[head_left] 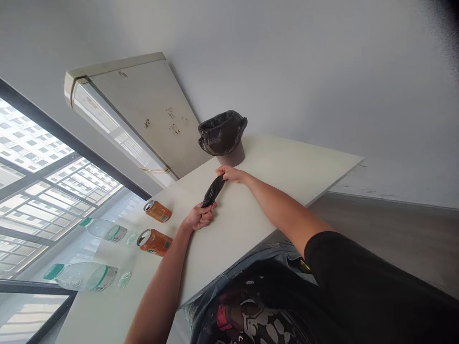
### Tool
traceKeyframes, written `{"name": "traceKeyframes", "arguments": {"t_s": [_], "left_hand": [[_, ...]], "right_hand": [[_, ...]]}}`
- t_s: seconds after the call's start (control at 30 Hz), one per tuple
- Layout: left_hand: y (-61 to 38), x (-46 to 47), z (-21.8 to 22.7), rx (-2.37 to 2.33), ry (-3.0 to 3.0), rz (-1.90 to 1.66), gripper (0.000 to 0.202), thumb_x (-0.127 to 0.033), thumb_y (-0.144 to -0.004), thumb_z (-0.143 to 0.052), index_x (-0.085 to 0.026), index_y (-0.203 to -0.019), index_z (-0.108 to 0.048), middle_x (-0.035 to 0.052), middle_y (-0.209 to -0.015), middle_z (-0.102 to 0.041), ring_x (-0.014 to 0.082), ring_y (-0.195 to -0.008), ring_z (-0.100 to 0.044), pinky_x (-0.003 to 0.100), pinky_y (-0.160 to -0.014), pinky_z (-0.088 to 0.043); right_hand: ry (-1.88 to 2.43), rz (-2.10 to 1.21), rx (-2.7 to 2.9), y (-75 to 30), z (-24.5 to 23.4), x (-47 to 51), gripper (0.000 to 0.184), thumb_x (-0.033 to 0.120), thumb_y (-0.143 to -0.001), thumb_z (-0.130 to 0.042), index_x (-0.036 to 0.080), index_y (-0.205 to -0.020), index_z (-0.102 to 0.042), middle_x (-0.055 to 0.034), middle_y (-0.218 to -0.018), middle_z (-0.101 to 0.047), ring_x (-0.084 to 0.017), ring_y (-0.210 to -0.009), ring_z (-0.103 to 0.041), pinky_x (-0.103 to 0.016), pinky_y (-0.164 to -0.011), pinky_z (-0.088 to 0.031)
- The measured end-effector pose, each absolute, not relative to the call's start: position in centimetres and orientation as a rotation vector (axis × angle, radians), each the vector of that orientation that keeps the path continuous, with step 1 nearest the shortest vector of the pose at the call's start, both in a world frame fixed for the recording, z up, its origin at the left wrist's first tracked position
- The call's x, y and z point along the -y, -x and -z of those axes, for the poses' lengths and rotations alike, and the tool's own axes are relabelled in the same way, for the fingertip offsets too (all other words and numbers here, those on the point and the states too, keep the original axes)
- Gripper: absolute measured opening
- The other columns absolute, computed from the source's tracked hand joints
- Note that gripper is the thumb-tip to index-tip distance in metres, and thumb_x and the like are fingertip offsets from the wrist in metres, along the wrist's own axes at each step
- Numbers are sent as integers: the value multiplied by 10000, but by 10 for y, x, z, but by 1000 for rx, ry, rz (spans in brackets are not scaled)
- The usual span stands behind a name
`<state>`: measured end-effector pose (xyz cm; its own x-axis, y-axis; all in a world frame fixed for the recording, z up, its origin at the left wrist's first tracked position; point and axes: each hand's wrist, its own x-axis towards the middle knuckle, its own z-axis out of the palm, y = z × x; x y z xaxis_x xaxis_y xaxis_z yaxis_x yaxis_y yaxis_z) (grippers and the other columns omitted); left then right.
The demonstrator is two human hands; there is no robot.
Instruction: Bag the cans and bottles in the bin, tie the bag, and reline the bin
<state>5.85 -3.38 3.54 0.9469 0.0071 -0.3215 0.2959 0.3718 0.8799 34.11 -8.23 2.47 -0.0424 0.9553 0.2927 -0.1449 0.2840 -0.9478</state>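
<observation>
A folded black plastic bag [213,190] is stretched between my two hands above the white table [287,172]. My left hand [199,217] pinches its near end with closed fingers. My right hand [228,173] grips the far end, close to a small bin [225,138] lined with a black bag. The whole view is strongly tilted.
Two orange drink cans [158,211] [154,241] and two clear plastic bottles with green caps [106,230] [84,276] lie on the table to the left of my hands. A white fridge [143,110] stands behind the table, next to a large window [36,191].
</observation>
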Motion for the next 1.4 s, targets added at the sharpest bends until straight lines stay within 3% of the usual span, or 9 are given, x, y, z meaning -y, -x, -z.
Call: {"name": "traceKeyframes", "arguments": {"t_s": [0.17, 0.4, 0.57, 0.73, 0.9, 1.1, 1.4], "left_hand": [[-58, 32, -36, -301, -1163, 213, 289, -362, -946, -742, -183, -994, -520, -152, -559, -186, 15, -422, -14, 124, -333, -78], [-56, 31, -35, -298, -1145, 237, 326, -323, -925, -768, -124, -1123, -604, -138, -592, -226, 9, -452, -10, 128, -337, -39], [-54, 35, -38, -321, -1172, 258, 374, -303, -914, -780, -130, -1202, -616, -88, -721, -364, -9, -456, -29, 119, -286, -66], [-52, 37, -37, -305, -1256, 235, 390, -298, -945, -734, -130, -1281, -633, -41, -821, -504, -20, -412, -78, 129, -241, -186], [-52, 37, -39, -288, -1298, 257, 430, -323, -971, -702, -115, -1341, -629, 101, -989, -718, -20, -400, -117, 138, -262, -288], [-49, 44, -41, -265, -1319, 213, 471, -347, -969, -704, -110, -1370, -633, 254, -1223, -735, -10, -411, -162, 174, -296, -389], [-42, 51, -43, -216, -1361, 191, 585, -363, -928, -766, -132, -1442, -606, 246, -1195, -741, -9, -427, -155, 149, -293, -224]], "right_hand": [[905, -1167, 1308, -345, -18, 83, 516, 126, -602, -718, 233, -654, -216, 106, -620, -167, -46, -539, -162, -178, -469, -145], [936, -1403, 1357, -349, -22, 88, 535, 162, -555, -716, 248, -676, -202, 125, -583, -200, -19, -468, -153, -151, -394, -135], [944, -1514, 1375, -352, -23, 89, 591, 183, -560, -767, 250, -700, -197, 136, -558, -229, -2, -438, -137, -132, -365, -131], [926, -1539, 1365, -352, -23, 89, 612, 165, -567, -793, 252, -718, -206, 135, -555, -254, -3, -433, -174, -118, -357, -145], [920, -1534, 1344, -351, -22, 88, 624, 164, -575, -822, 244, -712, -219, 133, -567, -268, 1, -444, -182, -113, -360, -160], [923, -1523, 1347, -348, -19, 86, 607, 157, -578, -823, 239, -700, -234, 129, -579, -274, -1, -450, -200, -119, -368, -175], [943, -1498, 1391, -341, -24, 88, 574, 186, -582, -816, 239, -683, -254, 127, -559, -296, -7, -423, -223, -131, -348, -180]]}}
